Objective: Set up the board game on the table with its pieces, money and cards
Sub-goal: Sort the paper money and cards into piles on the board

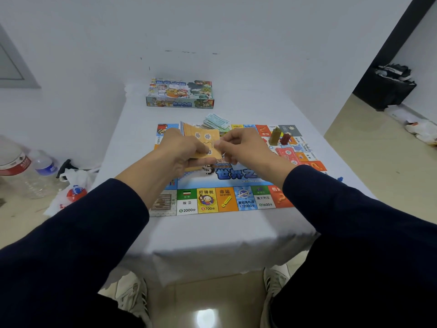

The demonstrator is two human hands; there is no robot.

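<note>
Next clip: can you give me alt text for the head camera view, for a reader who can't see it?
A person's left hand holds a stack of orange cards while the right hand pinches the top card, above a colourful game board on a white-covered table. Paper money and two upright pieces, yellow and red, sit on the board; the game box lies beyond.

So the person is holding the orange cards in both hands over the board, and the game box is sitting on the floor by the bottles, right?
Not quite. The head view shows the game box on the table, at its far end beyond the board, not on the floor. The rest holds: the left hand and right hand both hold the orange cards above the board.
</note>
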